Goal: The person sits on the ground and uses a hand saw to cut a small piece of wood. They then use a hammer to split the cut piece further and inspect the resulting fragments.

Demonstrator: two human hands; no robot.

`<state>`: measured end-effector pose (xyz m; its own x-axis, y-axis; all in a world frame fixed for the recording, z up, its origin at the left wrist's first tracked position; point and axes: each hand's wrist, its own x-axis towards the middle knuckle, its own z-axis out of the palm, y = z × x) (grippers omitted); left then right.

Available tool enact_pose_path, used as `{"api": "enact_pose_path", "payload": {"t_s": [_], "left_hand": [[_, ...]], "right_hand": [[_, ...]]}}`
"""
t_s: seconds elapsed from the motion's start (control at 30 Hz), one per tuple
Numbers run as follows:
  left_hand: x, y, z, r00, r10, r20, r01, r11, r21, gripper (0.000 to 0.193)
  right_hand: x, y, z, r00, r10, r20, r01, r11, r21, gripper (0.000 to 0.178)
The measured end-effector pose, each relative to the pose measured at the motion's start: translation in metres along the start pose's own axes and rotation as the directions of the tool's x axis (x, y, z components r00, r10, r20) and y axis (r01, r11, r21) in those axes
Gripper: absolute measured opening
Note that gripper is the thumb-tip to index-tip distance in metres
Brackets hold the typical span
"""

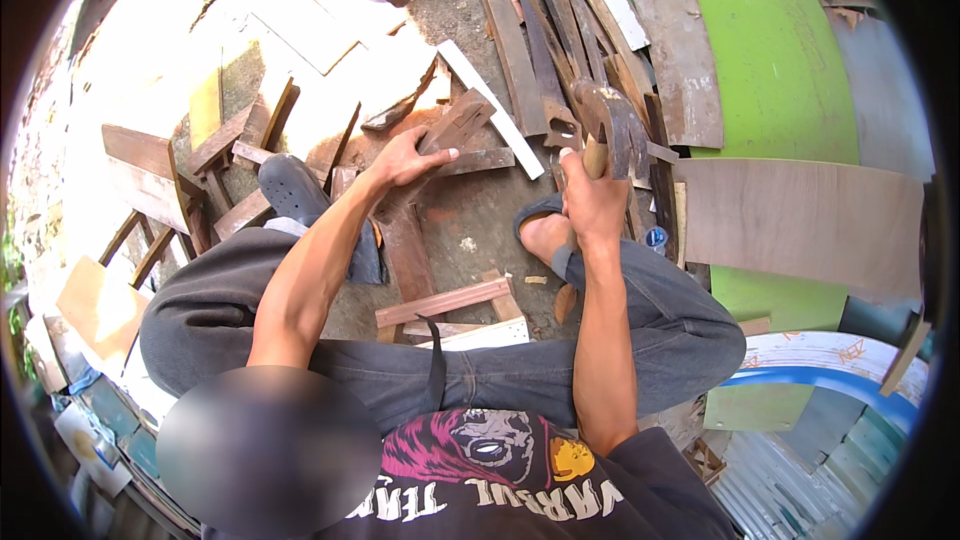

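Note:
My left hand (405, 160) is closed round the end of a brown wooden piece (462, 120), its thumb lying over the wood. A second narrow strip (485, 161) runs beside it at an angle; I cannot tell whether the two are joined. In my right hand (595, 202) is a hammer (622, 130), gripped by its wooden handle below the metal head. The handle's end shows lower down, near my shin. Just left of the hammer head lies what looks like a handsaw (561, 126), its handle toward me.
Between my legs sits a small wooden frame (445, 302). A white strip (490, 105) lies ahead. Long planks (500, 30) pile up at the far right, beside a green panel (770, 50). At left stands a slatted wooden piece (145, 175). My sandalled feet flank the work.

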<state>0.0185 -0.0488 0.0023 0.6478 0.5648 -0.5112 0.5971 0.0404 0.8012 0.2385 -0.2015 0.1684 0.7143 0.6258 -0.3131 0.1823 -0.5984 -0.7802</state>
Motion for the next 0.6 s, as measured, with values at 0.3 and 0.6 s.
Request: {"api": "enact_pose_path", "payload": {"t_s": [0.3, 0.6], "left_hand": [[-0.05, 0.088, -0.032, 0.994, 0.107, -0.026, -0.106, 0.993, 0.041, 0.088], [-0.127, 0.168, -0.049, 0.996, 0.092, 0.0, -0.09, 0.976, 0.198, 0.092]], "right_hand": [[-0.012, 0.014, 0.016, 0.992, 0.099, 0.075, -0.119, 0.925, 0.36, 0.034], [-0.021, -0.02, 0.021, 0.994, -0.106, 0.031, 0.059, 0.752, 0.656, 0.065]]}}
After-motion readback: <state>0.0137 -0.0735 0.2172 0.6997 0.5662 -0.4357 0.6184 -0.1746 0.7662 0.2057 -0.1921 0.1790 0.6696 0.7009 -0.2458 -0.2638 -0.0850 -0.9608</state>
